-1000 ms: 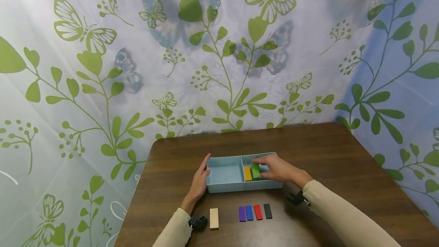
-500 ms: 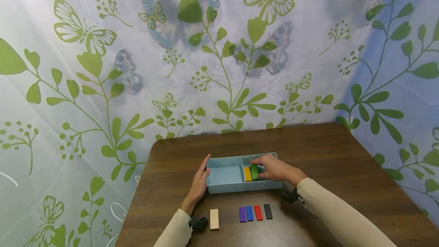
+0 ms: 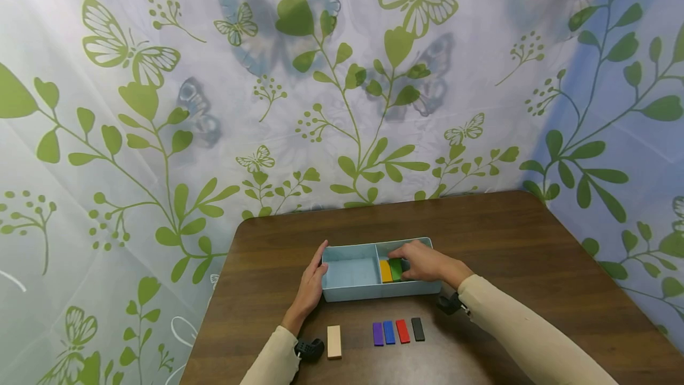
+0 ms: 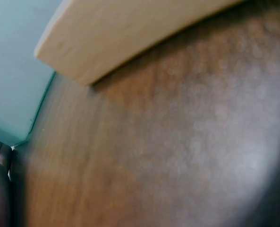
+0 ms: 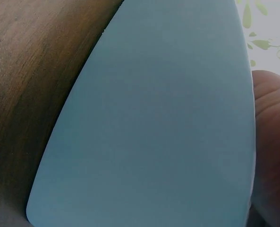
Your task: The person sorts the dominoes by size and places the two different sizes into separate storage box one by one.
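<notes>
A light blue box (image 3: 352, 294) with two compartments stands on the table. My left hand (image 3: 310, 285) lies along its left end, fingers fairly straight and thumb at the rim. My right hand (image 3: 426, 261) reaches into the right compartment and holds a green block (image 3: 395, 269) between fingers and thumb. Beside the green block, against the divider, sits a yellow block (image 3: 386, 271). The right wrist view is mostly filled by the box's outer wall (image 5: 149, 118), which hides the fingertips; part of the hand shows at its right edge.
In front of the box, purple (image 3: 378, 334), blue (image 3: 389, 332), red (image 3: 403, 331) and black (image 3: 418, 329) blocks lie in a row on the wooden table (image 3: 481, 224). A larger plain wood block (image 3: 333, 342) lies near my left wrist. A patterned curtain (image 3: 342, 135) hangs behind the table.
My right hand has moved slightly left and lower with the green block, which now sits close beside the yellow one. My left hand stays at the box's end.
</notes>
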Tool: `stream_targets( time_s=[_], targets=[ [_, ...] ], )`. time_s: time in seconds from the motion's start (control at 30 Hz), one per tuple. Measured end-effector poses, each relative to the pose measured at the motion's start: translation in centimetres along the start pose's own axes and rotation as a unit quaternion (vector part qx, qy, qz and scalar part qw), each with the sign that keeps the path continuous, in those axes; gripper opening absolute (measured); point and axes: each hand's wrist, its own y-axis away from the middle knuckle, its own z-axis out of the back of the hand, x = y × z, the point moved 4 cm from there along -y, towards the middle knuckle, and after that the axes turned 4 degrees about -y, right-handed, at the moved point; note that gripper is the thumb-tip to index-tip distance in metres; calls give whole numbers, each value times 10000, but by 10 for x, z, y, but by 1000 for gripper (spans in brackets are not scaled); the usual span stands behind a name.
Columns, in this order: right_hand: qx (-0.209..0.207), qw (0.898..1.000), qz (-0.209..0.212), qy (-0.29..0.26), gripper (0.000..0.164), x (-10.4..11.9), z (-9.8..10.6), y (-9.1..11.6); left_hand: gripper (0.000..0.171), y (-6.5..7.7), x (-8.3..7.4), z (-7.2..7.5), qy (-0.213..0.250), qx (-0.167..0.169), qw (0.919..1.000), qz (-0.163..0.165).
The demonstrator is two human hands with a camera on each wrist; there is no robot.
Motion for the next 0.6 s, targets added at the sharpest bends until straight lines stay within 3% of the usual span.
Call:
stream_targets(
  time_s=[0.27,0.6],
  targets=[
    [39,10000,-47,37,55,-3,-3,0,53,0,1,-1,-49,103,9999,52],
    [76,9999,-127,-2,54,-1,-1,-1,53,-1,0,-1,1,-48,10000,-42]
  ],
)
